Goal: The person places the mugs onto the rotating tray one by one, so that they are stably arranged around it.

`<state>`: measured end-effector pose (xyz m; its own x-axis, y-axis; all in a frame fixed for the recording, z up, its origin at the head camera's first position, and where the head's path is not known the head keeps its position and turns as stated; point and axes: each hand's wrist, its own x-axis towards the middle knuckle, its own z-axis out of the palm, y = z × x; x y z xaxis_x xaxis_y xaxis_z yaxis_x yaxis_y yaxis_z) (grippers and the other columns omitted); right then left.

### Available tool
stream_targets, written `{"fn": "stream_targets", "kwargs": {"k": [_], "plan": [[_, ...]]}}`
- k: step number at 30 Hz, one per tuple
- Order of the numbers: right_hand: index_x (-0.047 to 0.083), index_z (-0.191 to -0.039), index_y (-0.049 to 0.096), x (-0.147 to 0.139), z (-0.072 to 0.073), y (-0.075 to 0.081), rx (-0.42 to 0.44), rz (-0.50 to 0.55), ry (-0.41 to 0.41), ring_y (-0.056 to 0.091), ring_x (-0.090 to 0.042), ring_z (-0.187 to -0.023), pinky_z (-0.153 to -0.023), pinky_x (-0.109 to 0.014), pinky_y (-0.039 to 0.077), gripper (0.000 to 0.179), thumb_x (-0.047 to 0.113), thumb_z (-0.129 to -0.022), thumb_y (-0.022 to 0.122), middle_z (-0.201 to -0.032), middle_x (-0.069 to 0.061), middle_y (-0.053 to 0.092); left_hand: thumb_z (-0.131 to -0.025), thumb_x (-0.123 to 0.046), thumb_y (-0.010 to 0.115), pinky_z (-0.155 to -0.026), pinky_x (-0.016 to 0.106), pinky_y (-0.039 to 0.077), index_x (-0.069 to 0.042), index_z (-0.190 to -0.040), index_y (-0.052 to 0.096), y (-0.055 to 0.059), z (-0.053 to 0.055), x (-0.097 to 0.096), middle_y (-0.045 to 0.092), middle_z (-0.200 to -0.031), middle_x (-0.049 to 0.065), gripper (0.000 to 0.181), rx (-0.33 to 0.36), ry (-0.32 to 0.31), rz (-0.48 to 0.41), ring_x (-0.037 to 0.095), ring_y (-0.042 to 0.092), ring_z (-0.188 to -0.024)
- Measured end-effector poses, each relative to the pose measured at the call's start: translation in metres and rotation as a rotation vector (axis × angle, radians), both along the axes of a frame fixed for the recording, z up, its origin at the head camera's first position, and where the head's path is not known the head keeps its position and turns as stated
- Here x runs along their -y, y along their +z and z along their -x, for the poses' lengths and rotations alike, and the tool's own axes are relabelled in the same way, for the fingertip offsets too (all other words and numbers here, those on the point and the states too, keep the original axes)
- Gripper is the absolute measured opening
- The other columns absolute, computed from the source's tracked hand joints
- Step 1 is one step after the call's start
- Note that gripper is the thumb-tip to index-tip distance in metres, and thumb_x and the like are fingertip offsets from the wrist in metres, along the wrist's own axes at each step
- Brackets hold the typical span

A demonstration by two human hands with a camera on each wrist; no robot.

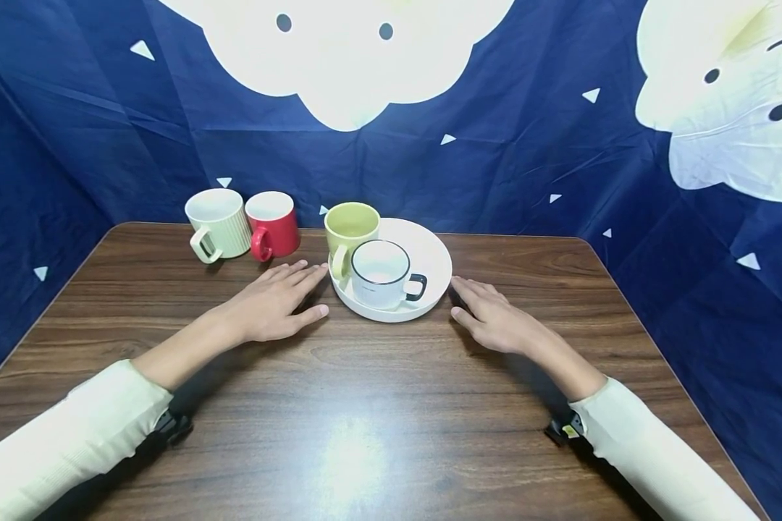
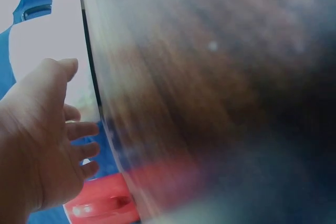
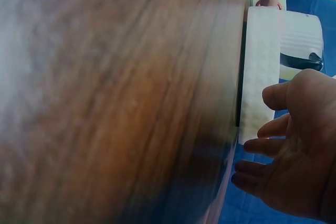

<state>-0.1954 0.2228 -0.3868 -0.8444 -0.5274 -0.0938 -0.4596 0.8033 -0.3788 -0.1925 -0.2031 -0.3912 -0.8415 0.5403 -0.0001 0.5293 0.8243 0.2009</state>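
A round white dish (image 1: 435,264) with a raised rim stands toward the back of the table. Inside it are a yellow-green mug (image 1: 352,235) and, in front of that, a white mug (image 1: 379,289) with a dark rim and dark handle. My left hand (image 1: 276,304) is at the dish's left side, palm down, fingers extended. At the right edge is my right hand (image 1: 498,318), its fingertips close to the rim. Whether either hand touches the dish I cannot tell. Neither holds anything; both wrist views show spread, loosely bent fingers.
Left of the dish, a red mug (image 1: 285,230) and a pale green ribbed mug (image 1: 234,230) stand side by side near the back edge of the wooden table (image 1: 391,376). A blue cloth (image 1: 534,159) with white cloud shapes hangs behind.
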Motion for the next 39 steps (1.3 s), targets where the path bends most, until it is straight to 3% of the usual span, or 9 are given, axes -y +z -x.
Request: {"fn": "stream_targets", "kwargs": {"k": [14,22,31,39], "plan": [[-0.004,-0.176,0.028,0.005,-0.012,0.001,-0.012,-0.003,0.019,0.03,-0.052,-0.17,-0.137,-0.075,0.025,0.068,0.03,-0.121,0.05,-0.183,-0.028,0.033,-0.119,-0.05,0.052,-0.14,0.068,0.026,-0.003,-0.177,0.032,-0.002,0.013,0.001,0.039,-0.18,0.026,0.078,0.022,0.011,-0.011,0.05,0.033,-0.171],[-0.004,-0.176,0.026,0.006,-0.016,0.002,-0.007,-0.019,0.026,0.03,-0.052,-0.171,-0.14,-0.073,0.022,0.068,0.029,-0.121,0.05,-0.183,-0.028,0.032,-0.12,-0.05,0.049,-0.141,0.068,0.025,0.001,-0.177,0.028,-0.001,0.015,0.0,0.034,-0.183,0.025,0.079,0.049,0.011,-0.02,0.049,0.03,-0.172],[-0.002,-0.177,0.025,-0.003,-0.009,0.002,-0.031,-0.016,0.027,0.03,-0.052,-0.171,-0.139,-0.073,0.024,0.068,0.028,-0.121,0.05,-0.184,-0.027,0.03,-0.12,-0.05,0.047,-0.141,0.068,0.024,0.0,-0.177,0.03,-0.001,0.009,0.002,0.034,-0.182,0.026,0.077,0.064,0.015,-0.03,0.05,0.029,-0.172],[0.0,-0.179,0.017,-0.012,0.003,0.002,-0.045,0.016,0.058,0.018,-0.05,-0.175,-0.142,-0.069,0.019,0.071,0.029,-0.122,0.049,-0.188,-0.025,0.016,-0.121,-0.047,0.047,-0.141,0.067,0.025,0.002,-0.174,0.036,0.0,-0.001,0.012,0.04,-0.179,0.028,0.072,0.033,0.034,-0.03,0.052,0.032,-0.17]]}}
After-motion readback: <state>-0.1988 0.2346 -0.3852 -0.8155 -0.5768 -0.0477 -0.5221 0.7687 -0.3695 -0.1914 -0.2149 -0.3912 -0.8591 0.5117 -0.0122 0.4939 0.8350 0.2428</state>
